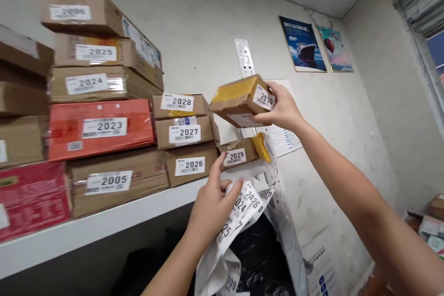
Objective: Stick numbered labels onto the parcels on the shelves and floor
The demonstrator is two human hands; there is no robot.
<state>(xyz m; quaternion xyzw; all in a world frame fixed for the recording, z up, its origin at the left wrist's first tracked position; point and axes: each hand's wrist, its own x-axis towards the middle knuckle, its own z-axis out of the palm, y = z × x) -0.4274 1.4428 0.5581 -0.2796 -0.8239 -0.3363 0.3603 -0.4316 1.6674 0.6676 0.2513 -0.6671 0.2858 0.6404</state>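
Observation:
My right hand (282, 108) grips a small cardboard box (234, 97) with yellow tape and a label reading 2030. It holds the box tilted in the air, above a box labelled 2029 (237, 153). Lower down, my left hand (217, 201) is closed round a strip of printed number labels (239, 212), with its index finger stretched toward the 2029 box. Whether that fingertip touches the box I cannot tell. Boxes labelled 2028 (182, 105), 2027 (187, 132) and 2026 (192, 165) are stacked just left of it.
A white shelf (132, 209) carries several stacked parcels, among them a red box (100, 127) marked 2023. Beside the 2029 box lies a yellow package (262, 146) near the perforated upright (244, 58). Black plastic (258, 259) shows below the shelf. Posters (303, 46) hang on the wall.

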